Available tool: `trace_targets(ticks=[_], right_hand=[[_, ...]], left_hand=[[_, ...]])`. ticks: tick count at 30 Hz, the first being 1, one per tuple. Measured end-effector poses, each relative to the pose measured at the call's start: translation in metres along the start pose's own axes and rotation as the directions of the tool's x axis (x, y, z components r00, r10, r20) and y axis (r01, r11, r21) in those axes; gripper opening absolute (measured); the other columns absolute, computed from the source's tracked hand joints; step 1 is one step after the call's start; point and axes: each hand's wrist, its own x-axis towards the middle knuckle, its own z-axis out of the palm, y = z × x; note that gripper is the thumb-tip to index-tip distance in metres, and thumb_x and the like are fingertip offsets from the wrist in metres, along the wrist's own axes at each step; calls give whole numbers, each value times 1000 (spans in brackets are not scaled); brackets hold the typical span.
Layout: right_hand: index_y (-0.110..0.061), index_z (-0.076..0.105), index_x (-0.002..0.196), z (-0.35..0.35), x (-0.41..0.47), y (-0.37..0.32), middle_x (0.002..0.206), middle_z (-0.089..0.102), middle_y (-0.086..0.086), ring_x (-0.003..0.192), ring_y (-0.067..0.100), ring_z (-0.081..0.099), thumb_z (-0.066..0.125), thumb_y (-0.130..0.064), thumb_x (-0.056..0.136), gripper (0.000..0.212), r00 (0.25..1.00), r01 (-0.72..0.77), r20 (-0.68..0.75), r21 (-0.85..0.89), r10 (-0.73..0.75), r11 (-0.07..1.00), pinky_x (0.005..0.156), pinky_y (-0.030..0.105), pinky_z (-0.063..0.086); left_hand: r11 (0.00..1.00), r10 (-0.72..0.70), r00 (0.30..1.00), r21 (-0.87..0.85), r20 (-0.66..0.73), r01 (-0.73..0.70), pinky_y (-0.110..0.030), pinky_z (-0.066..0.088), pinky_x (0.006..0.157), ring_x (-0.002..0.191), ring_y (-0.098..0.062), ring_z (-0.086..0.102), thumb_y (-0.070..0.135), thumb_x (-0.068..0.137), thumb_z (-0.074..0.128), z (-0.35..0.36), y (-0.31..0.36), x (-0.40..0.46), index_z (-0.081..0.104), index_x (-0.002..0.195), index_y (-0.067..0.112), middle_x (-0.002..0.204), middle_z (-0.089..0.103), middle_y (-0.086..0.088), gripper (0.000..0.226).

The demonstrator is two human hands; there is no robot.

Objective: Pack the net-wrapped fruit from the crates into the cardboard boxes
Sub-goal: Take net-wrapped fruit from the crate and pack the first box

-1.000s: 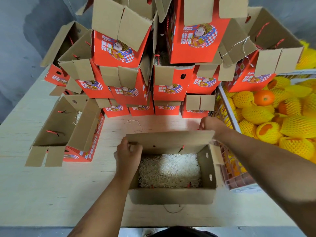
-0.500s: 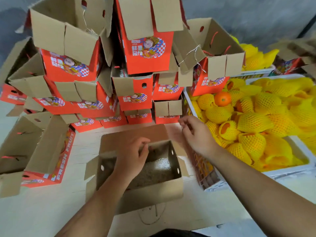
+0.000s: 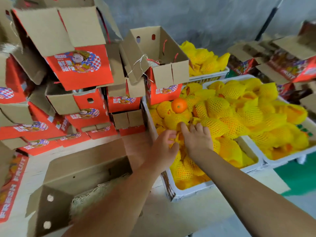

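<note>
Yellow foam netting wraps nearly all the fruit (image 3: 217, 106) heaped in the near white crate (image 3: 191, 190) on the right; 1 bare orange (image 3: 179, 105) sits on top at the far left of the heap. Both hands reach into this crate. The left hand (image 3: 162, 147) curls its fingers around a wrapped fruit at the crate's left edge. The right hand (image 3: 198, 139) lies palm down just beside it, fingers slightly spread over the netting. An open cardboard box (image 3: 82, 170) with pale shredded padding stands near left.
</note>
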Motion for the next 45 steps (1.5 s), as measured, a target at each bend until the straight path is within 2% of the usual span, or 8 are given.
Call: trace_targets(ticks=[5, 10, 15, 19, 28, 33, 42, 45], right_hand=[[-25, 31, 145, -10, -18, 17, 126, 58, 1, 118, 32, 46, 75, -61, 67, 97, 986, -6, -156, 341, 63, 940, 96, 48, 37], [-37, 29, 138, -27, -30, 13, 117, 62, -4, 108, 24, 63, 75, -62, 67, 89, 989, 46, -86, 949, 116, 313, 93, 54, 50], [-38, 40, 147, -29, -31, 43, 140, 51, -10, 128, 16, 43, 49, -77, 87, 72, 940, 145, -319, 694, 121, 705, 99, 39, 32], [-30, 34, 155, -18, -20, 74, 154, 36, 2, 137, 33, 31, 63, -56, 89, 76, 980, -179, -18, 364, 199, 914, 108, 51, 33], [-23, 50, 133, -27, -7, 79, 132, 49, 9, 125, 37, 40, 74, -46, 86, 58, 960, -280, 51, 142, 276, 949, 102, 46, 38], [-17, 62, 127, -48, -17, 77, 123, 64, 16, 119, 41, 48, 77, -64, 77, 70, 910, -318, -98, 459, 403, 829, 93, 49, 41], [-22, 66, 118, -70, -59, -47, 109, 76, 5, 102, 23, 73, 79, -25, 90, 32, 963, -69, 95, 992, 253, -108, 85, 35, 61], [-21, 62, 117, -67, -63, -88, 90, 78, -7, 81, 6, 73, 80, -14, 87, 35, 977, -93, 117, 986, 176, -140, 68, 21, 57]], left_hand=[[969, -120, 992, -224, -42, 108, -22, 51, 90, 120, -4, 59, 39, 95, 66, 10, 2, 5, 42, 139, 37, 138, 55, 13, 50], [619, -273, 939, -710, 207, 336, -51, 45, 112, 133, -12, 57, 66, 79, 74, 9, 18, 16, 50, 146, 43, 145, 60, 12, 75], [342, -310, 899, -846, 310, 409, -47, 60, 79, 107, -26, 74, 63, 91, 65, 16, 20, 9, 61, 136, 34, 130, 71, -7, 53], [212, -318, 890, -891, 327, 403, -50, 58, 85, 114, -35, 70, 30, 91, 76, 17, 11, 5, 54, 141, 27, 137, 66, -13, 54], [365, -307, 920, -863, 244, 350, -32, 57, 67, 82, -20, 71, 57, 80, 77, 11, 9, -5, 68, 128, 34, 126, 72, -8, 53], [386, -352, 896, -830, 270, 402, -31, 39, 62, 53, -11, 53, 91, 69, 50, 2, 8, -11, 70, 125, 25, 114, 75, -18, 89], [609, -260, 965, -767, 46, 200, -41, 49, 107, 125, -17, 65, 81, 83, 45, -55, 9, -38, 55, 144, 31, 137, 68, 2, 80], [647, -253, 964, -726, 85, 234, -38, 46, 107, 127, -9, 62, 76, 89, 45, -93, -14, -67, 52, 141, 39, 141, 65, 8, 64]])
